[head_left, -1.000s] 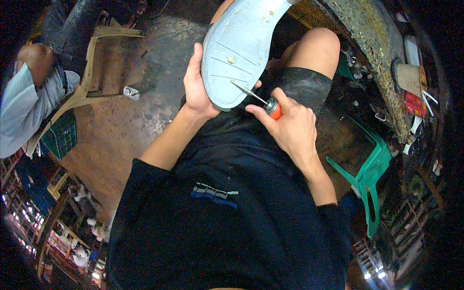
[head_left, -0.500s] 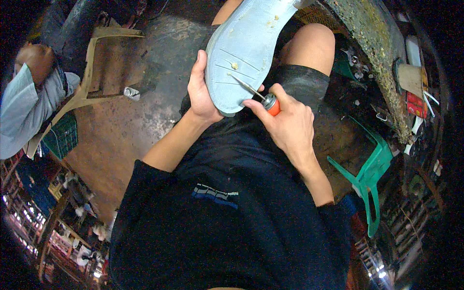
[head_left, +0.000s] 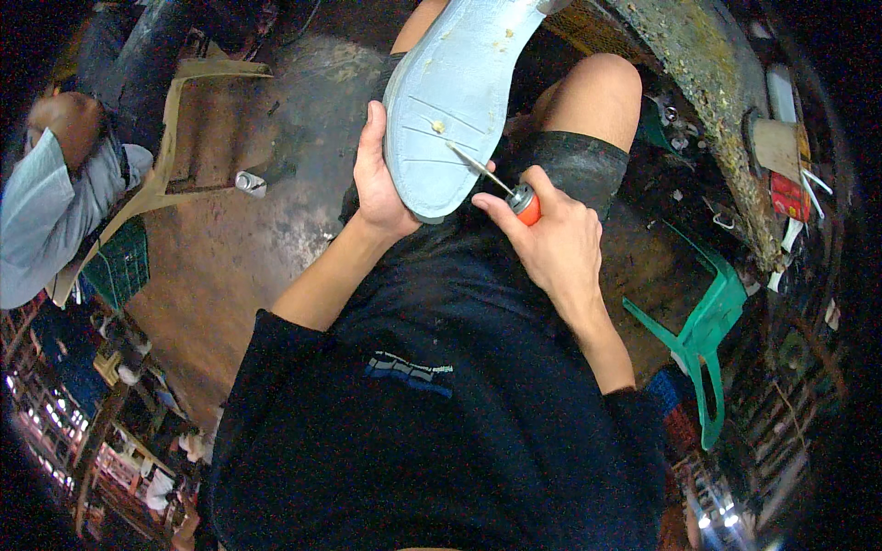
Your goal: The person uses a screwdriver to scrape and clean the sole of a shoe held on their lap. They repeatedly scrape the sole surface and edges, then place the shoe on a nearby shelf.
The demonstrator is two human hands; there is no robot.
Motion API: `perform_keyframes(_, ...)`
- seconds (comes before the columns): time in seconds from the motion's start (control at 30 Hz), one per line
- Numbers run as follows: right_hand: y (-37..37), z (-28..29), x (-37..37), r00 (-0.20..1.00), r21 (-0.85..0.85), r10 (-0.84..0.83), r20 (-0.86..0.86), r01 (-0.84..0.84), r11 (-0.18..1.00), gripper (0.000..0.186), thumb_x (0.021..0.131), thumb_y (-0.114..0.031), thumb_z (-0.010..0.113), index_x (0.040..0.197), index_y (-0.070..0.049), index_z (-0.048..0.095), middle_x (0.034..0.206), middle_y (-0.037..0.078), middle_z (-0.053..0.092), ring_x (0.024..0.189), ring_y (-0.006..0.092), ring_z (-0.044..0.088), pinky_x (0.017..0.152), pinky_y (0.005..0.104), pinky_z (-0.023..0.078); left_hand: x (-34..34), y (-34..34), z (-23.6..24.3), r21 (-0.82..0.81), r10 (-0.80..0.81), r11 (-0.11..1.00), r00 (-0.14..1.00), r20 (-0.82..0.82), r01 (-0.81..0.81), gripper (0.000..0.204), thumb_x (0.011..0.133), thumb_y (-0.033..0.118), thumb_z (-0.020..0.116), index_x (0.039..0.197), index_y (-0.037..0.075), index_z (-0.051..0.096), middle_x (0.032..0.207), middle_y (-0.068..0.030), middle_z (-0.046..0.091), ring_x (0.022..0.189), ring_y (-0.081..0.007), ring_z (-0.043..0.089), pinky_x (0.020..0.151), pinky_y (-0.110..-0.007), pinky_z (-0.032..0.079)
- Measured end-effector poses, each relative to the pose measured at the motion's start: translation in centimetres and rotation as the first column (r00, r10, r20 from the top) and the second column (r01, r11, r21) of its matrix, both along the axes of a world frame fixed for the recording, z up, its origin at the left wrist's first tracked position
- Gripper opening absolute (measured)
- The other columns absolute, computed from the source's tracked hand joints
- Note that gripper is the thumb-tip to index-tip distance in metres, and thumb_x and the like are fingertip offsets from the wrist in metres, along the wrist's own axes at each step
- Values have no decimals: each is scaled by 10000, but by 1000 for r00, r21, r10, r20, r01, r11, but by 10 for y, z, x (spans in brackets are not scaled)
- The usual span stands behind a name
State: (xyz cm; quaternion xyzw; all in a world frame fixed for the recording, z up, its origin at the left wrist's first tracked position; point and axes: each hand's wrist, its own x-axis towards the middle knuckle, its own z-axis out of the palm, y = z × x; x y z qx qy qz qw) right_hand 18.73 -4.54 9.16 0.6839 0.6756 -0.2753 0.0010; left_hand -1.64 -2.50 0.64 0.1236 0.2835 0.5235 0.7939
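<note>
A shoe (head_left: 459, 83) lies sole-up over my lap, its pale blue-grey underside marked by several thin grooves and yellowish crumbs. My left hand (head_left: 378, 179) grips its left edge near the rounded end, thumb along the side and fingers hidden beneath. In my right hand (head_left: 562, 230) is an awl (head_left: 525, 204) with an orange and grey handle and a thin metal shaft. The awl's tip points up and left over the grooves, just below a yellowish lump (head_left: 438, 127). Whether the tip touches the sole I cannot tell.
To the right stands a rough, crusted bench edge (head_left: 707, 101), with a green plastic chair (head_left: 707, 312) below it. A beige chair (head_left: 165, 174) is at left, beside a seated person (head_left: 55, 202). A small can (head_left: 250, 184) lies on the brown floor (head_left: 230, 275).
The shoe has shifted slightly to the left. The awl and my right hand have moved a little to the right, so the tip now sits right of the lump.
</note>
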Motion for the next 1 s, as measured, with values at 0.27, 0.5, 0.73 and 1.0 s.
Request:
perform_keyframes(0.27, 8, 1, -1, 992, -26, -63, -113, 60, 998, 700, 934, -767, 741, 1035, -77, 684, 796, 290, 758, 811, 532, 767, 722, 636, 601, 7, -2, 6, 28, 19, 999, 997, -77, -17, 897, 1133, 733, 339, 1710, 47, 368, 1631, -205, 561, 1444, -373, 618, 1198, -534, 529)
perform_keyframes(0.5, 9, 4, 1, 997, -63, -56, -45, 54, 997, 711, 937, -780, 725, 1046, -79, 688, 806, 307, 756, 815, 543, 765, 737, 642, 597, 4, -1, 9, 25, -12, 1000, 999, -42, 13, 899, 1130, 741, 338, 1703, 50, 373, 1599, -207, 587, 1399, -374, 651, 1174, -540, 549)
perform_keyframes(0.73, 5, 11, 8, 996, -100, -74, 52, 79, 992, 691, 956, -757, 726, 1034, -71, 706, 803, 288, 751, 839, 545, 745, 768, 613, 574, 1, 2, 6, 26, 32, 999, 991, -129, -29, 907, 1125, 760, 303, 1684, 52, 394, 1528, -220, 639, 1296, -400, 712, 1036, -574, 641)
perform_keyframes(1.0, 7, 6, 11, 995, -103, -70, 72, 78, 992, 715, 950, -786, 706, 1090, -86, 688, 825, 319, 761, 826, 561, 763, 718, 639, 607, 2, 0, 1, -23, 54, 998, 986, 155, -51, 950, 1127, 772, 263, 1631, -13, 449, 1423, -253, 693, 1171, -385, 769, 986, -547, 665)
